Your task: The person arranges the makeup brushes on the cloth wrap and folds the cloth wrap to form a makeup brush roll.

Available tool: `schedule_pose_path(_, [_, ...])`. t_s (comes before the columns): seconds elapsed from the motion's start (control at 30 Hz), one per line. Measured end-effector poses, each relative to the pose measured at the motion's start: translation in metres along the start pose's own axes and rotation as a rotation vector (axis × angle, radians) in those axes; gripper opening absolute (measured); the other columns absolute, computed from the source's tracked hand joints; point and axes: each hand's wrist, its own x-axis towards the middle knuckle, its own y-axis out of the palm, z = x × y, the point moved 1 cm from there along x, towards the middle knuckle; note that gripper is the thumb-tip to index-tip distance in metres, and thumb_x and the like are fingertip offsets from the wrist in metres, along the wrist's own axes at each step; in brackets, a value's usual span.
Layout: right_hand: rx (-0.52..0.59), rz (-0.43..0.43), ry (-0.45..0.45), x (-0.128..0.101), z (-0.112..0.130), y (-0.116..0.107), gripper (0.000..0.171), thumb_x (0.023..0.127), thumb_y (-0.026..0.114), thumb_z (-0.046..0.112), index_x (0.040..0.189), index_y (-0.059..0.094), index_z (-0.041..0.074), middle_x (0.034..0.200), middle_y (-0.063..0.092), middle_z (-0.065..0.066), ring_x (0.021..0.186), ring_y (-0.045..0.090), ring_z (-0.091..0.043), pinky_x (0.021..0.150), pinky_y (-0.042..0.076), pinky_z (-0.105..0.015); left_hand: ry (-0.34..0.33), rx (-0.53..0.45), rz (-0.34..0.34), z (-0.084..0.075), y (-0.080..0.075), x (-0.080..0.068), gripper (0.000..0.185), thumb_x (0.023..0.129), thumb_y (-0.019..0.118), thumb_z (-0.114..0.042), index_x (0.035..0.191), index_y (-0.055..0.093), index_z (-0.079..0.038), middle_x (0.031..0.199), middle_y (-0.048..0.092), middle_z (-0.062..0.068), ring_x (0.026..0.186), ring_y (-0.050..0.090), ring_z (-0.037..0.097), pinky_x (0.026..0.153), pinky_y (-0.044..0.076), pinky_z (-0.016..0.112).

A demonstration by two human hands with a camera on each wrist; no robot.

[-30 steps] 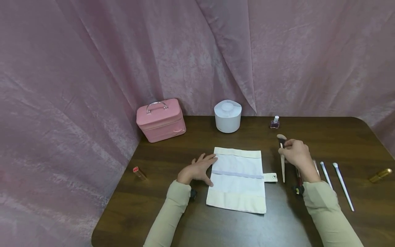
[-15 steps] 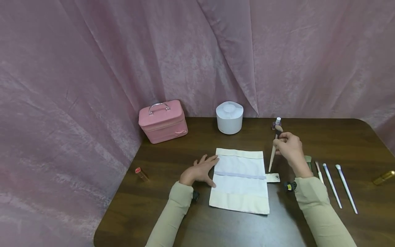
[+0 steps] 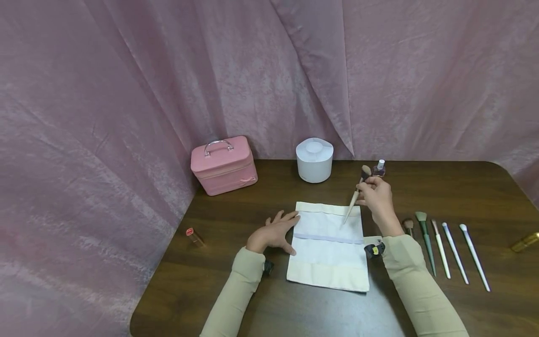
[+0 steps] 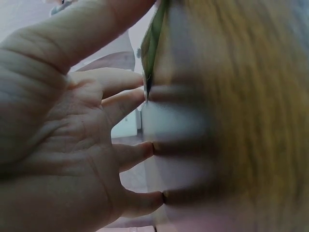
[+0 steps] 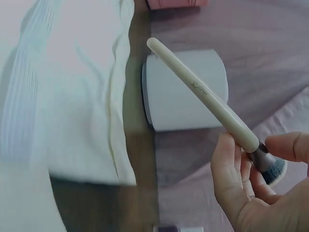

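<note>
Shows one held brush [image 5: 207, 98] clamped in right fingers [image 5: 226, 166]; left fingers [image 4: 133, 157] apart at one cloth [image 3: 328, 257]; five brushes [image 3: 440, 248] lower right.

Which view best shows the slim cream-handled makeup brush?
Right wrist: the slim cream-handled makeup brush appears large there, handle end to bristles. The head view shows it small, partly covered by the right hand; left wrist doesn't show it.

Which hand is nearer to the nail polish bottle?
Right. The right hand is just on the near side of the bottle, holding a brush; the left hand is farther off leftward, at the left edge of the white cloth.
</note>
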Motion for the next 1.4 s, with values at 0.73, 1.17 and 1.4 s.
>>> schedule_pose_path(0.73, [0.099, 0.087, 0.032, -0.002, -0.013, 0.078, 0.023, 0.1, 0.056, 0.006, 0.118, 0.05, -0.008, 0.108, 0.061, -0.022, 0.073, 0.06, -0.01, 0.065, 0.058, -0.026, 0.006, 0.04, -0.012, 0.002, 0.001, 0.001, 0.105, 0.076, 0.091, -0.031, 0.161, 0.03, -0.017, 0.168, 0.016, 0.001, 0.153, 0.007, 0.035, 0.116, 0.014, 0.065])
schedule_pose_path(1.17, [0.014, 0.178, 0.022, -0.011, -0.025, 0.109, 0.025, 0.1, 0.056, 0.006, 0.119, 0.053, -0.009, 0.116, 0.063, -0.033, 0.081, 0.067, -0.022, 0.067, 0.059, -0.03, 0.012, 0.038, -0.028, 0.003, 0.001, 0.001, 0.106, 0.075, 0.092, -0.032, 0.16, 0.032, -0.016, 0.168, 0.018, 0.002, 0.153, 0.009, 0.036, 0.115, 0.015, 0.065])
schedule_pose_path(1.4, [-0.043, 0.234, 0.042, -0.016, -0.029, 0.114, 0.025, 0.099, 0.057, 0.005, 0.118, 0.054, -0.01, 0.099, 0.064, -0.022, 0.072, 0.066, -0.019, 0.066, 0.06, -0.033, 0.009, 0.039, -0.021, 0.003, 0.0, 0.001, 0.105, 0.076, 0.091, -0.033, 0.161, 0.031, -0.017, 0.168, 0.018, 0.002, 0.153, 0.009, 0.036, 0.116, 0.015, 0.065])
